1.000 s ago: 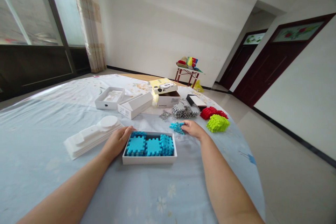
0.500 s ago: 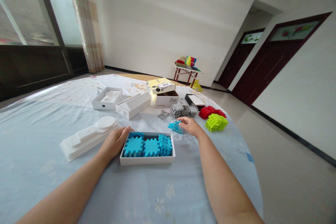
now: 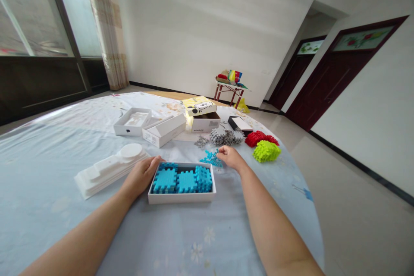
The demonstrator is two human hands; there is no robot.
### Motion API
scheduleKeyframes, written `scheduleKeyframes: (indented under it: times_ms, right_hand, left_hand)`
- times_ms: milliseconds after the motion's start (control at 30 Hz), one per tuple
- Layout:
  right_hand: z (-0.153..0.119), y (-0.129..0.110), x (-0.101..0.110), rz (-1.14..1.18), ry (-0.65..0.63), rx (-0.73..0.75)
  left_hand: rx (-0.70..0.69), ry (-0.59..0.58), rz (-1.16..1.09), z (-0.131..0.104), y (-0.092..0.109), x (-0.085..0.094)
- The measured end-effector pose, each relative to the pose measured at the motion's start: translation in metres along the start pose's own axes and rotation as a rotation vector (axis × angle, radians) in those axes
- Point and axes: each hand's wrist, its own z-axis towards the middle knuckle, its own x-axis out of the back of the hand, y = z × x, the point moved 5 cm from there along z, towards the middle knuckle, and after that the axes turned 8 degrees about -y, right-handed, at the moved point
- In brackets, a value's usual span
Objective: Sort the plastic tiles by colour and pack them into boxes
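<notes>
A white open box on the cloth holds several stacked blue notched tiles. Against the box's left edge rests my left hand, its fingers together; whether anything is in them is hidden. Just beyond the box's back right corner lie small blue pieces. My right hand has its fingertips pinched at the right side of these blue pieces. Gray pieces are piled behind that hand, with red pieces and lime green pieces to its right.
White stacked trays lie left of my left hand. Farther back are a white tray box, a closed white box, a yellow-lidded box and a black-and-white box. The round table's edge curves along the right.
My right hand has moved slightly left, toward the box. The small blue pieces by its fingertips have shifted left and look more spread out. My left hand stays at the box.
</notes>
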Motion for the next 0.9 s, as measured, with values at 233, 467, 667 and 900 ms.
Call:
scheduleKeyframes:
  times_ms: [233,467,667,900]
  right_hand:
    - [-0.005,-0.004,0.011,0.115,0.077,0.002]
    - [-0.006,-0.015,-0.001,0.385,0.018,-0.035]
    - [-0.002,-0.006,-0.021,0.444,0.018,-0.124]
    - [-0.001,-0.013,-0.007,0.021,0.093,0.019]
  left_hand:
    - [0.01,-0.012,-0.007,0.002,-0.006,-0.002]
    - [0.008,-0.007,0.007,0.002,-0.006,-0.002]
    - [-0.007,-0.011,0.004,0.001,-0.001,-0.001]
    - [-0.013,0.006,0.012,0.001,-0.002,-0.001]
